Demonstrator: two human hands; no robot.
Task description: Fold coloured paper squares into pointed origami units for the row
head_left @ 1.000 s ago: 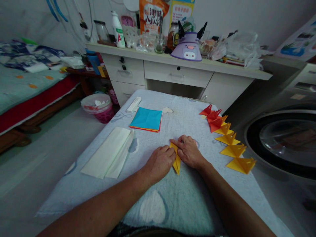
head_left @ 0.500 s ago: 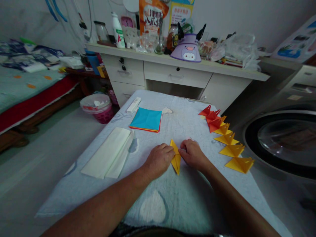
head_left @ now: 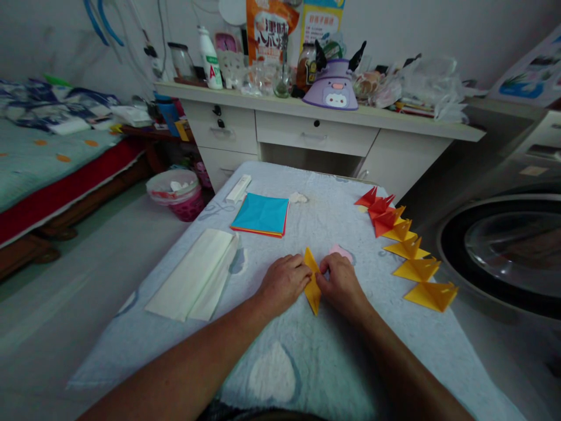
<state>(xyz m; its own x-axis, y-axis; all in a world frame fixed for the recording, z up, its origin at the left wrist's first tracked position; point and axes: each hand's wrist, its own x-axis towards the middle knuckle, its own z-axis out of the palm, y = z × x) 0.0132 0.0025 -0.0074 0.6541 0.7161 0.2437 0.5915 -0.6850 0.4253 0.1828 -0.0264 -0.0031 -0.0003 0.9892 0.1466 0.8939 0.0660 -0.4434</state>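
A folded yellow paper piece [head_left: 312,286] lies on the pale blue cloth-covered table [head_left: 307,362] in front of me. My left hand [head_left: 284,283] presses its left side with curled fingers. My right hand [head_left: 340,283] pinches its right edge with fingers closed. A stack of coloured paper squares [head_left: 262,214], blue on top, lies farther back. A row of finished folded pieces [head_left: 405,248], red at the far end and yellow nearer, runs along the table's right edge.
A folded white sheet [head_left: 195,275] lies at the left of the table, a small white box [head_left: 238,188] at the back. Behind stands a cluttered white desk [head_left: 315,117]. A bed [head_left: 48,158], a pink bin [head_left: 176,193] and a washing machine [head_left: 504,245] flank the table.
My right hand has drawn back from lying over the yellow piece to pinching its right edge, uncovering a pink mark on the cloth. The left hand has stayed on the paper.
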